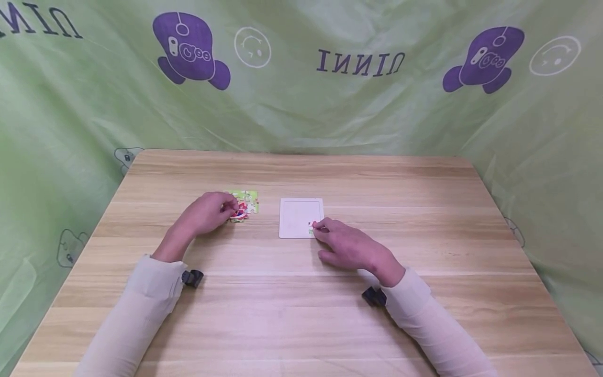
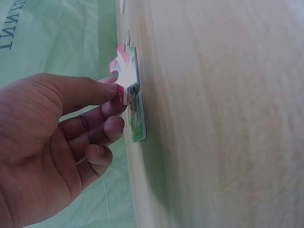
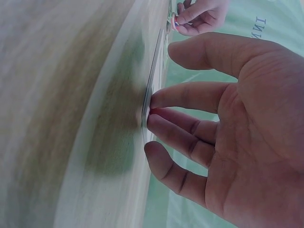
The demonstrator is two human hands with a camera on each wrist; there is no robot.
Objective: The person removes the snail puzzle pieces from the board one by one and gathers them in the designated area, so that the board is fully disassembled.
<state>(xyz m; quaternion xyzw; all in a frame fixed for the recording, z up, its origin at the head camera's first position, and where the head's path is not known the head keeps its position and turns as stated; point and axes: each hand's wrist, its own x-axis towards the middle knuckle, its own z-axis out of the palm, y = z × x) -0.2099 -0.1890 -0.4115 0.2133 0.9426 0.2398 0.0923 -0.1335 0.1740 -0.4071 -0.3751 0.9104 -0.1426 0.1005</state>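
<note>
Over a small cluster of jigsaw puzzle pieces [image 1: 248,197], my left hand [image 1: 209,212] pinches a red-and-white puzzle piece [image 2: 126,71] between thumb and index finger. Another green-edged puzzle piece [image 2: 137,126] shows just below it in the left wrist view. To the right lies a square white puzzle tray [image 1: 293,217] with a raised border. A puzzle piece [image 1: 311,230] with green and red print sits in its lower right corner. My right hand [image 1: 350,246] touches that corner with extended fingertips, thumb held away, and partly covers the piece.
The wooden table [image 1: 282,309] fills the lower view. Behind it hangs a green curtain [image 1: 282,115] with purple figures and lettering. A small black device [image 1: 192,278] is at the left cuff, and another black device [image 1: 374,296] at the right cuff.
</note>
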